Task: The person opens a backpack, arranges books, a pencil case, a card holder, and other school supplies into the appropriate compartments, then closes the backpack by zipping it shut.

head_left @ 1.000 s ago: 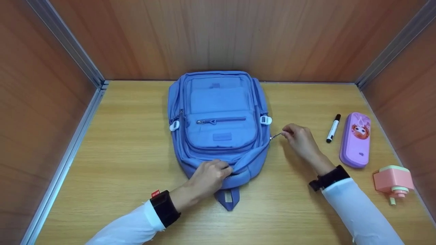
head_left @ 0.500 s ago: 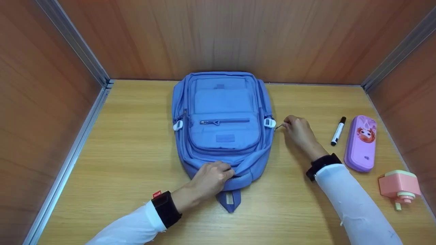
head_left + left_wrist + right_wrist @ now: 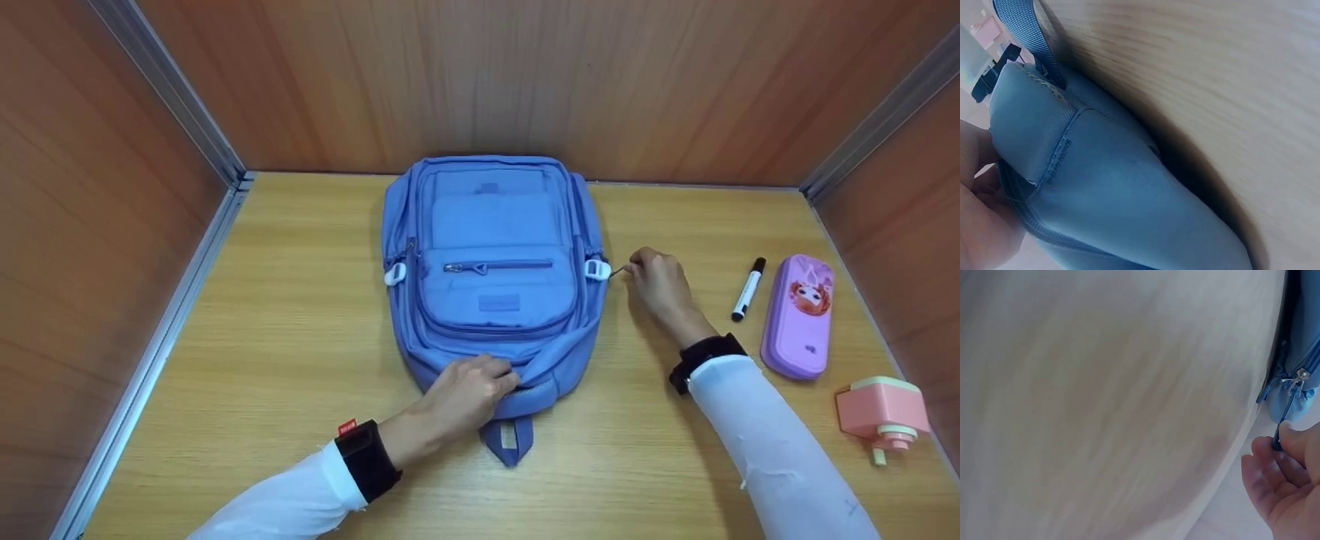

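Evidently braced: backpack [image 3: 491, 221] lies mid-table [image 3: 300, 315], front pocket up, loop [image 3: 521, 431] toward the person. Left hand [image 3: 466, 390] grips its edge near the loop, presumably steadying the bag against the tug. Right hand [image 3: 660, 289] pinches the zip pull [image 3: 1284, 413] at the bag's side, likely for control of the slider. Bag's contents hidden. Purple case [image 3: 796, 341], beside the marker [image 3: 748, 289], looks closed; contents unseen.

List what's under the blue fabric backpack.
Tan wood-grain tabletop lies under the backpack; a blue webbing loop sticks out at its near end. Anything else beneath is covered.
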Motion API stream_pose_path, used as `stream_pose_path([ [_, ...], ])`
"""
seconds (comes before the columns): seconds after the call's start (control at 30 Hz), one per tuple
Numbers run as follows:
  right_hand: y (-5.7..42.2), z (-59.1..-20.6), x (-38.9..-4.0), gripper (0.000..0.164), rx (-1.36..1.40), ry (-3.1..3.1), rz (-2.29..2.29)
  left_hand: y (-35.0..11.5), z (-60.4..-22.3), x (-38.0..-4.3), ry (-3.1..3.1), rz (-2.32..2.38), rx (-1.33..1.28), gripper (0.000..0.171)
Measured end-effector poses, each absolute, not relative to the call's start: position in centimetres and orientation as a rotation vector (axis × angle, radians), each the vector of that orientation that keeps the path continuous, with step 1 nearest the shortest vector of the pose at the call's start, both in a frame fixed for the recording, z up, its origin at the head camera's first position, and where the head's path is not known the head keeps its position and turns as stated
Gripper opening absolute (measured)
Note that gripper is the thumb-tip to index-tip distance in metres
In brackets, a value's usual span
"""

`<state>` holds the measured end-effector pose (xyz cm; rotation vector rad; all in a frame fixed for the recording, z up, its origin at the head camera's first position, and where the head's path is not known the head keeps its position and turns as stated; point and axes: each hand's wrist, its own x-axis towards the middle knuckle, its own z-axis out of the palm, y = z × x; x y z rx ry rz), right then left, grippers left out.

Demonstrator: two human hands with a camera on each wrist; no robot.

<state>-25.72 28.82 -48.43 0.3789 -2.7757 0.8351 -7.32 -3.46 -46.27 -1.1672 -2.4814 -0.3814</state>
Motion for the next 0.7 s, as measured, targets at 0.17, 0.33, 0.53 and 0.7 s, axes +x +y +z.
stream_pose_path([
  [0.17, 29.3, -48.7, -25.3, 0.016, 0.383, -2.819, 0.782, -4.4, -45.8, -7.4, -2.507, -0.318, -1.145, 0.024],
  [0.33, 29.7, -48.4, -24.6, 0.016, 0.419, -2.822, 0.715, -5.7, -45.8, -7.6, -2.511, -0.260, -1.101, 0.009],
  [0.53, 29.8, -47.0, -23.6, 0.023, 0.464, -2.822, 0.632, -6.1, -46.2, -7.6, -2.477, -0.229, -1.106, 0.023],
  [0.7, 29.4, -45.7, -22.1, 0.034, 0.498, -2.806, 0.638, -5.8, -46.2, -7.6, -2.503, -0.242, -1.106, 0.028],
])
